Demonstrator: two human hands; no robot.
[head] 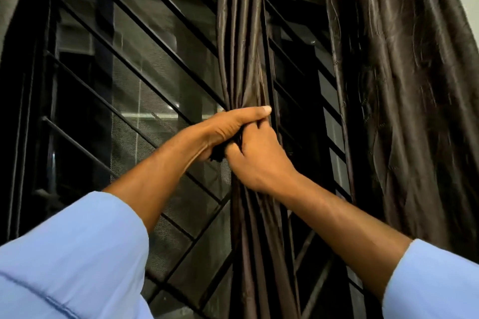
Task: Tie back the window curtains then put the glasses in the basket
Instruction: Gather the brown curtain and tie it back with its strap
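a: what's the cloth like?

b: a dark brown, glossy satin curtain point(241, 41), gathered into one narrow column of long vertical pleats in front of the window. it pinches to a waist where the hands meet and fans out a little below. a second dark brown crinkled satin curtain point(404, 90) hangs loose at the right, wider, with a puckered, quilted-looking surface.

a: so two curtains. and the hands?

b: two. the left hand point(228, 129) wraps round the gathered curtain from the left, thumb laid flat across the front, fingers curled behind the fabric. the right hand point(259, 160) sits just below and touching it, fingers curled into the folds, clutching the same bunch. a small dark bit of something soft shows between the palms; i cannot tell whether it is a tie or only curtain.

a: sleeves?

b: two light blue smooth cotton sleeves point(77, 254), pushed back to the forearms.

a: behind the cloth?

b: a black metal window grille of thin straight diagonal bars point(145, 33), many of them, with fine grey mesh screening point(160, 80) behind.
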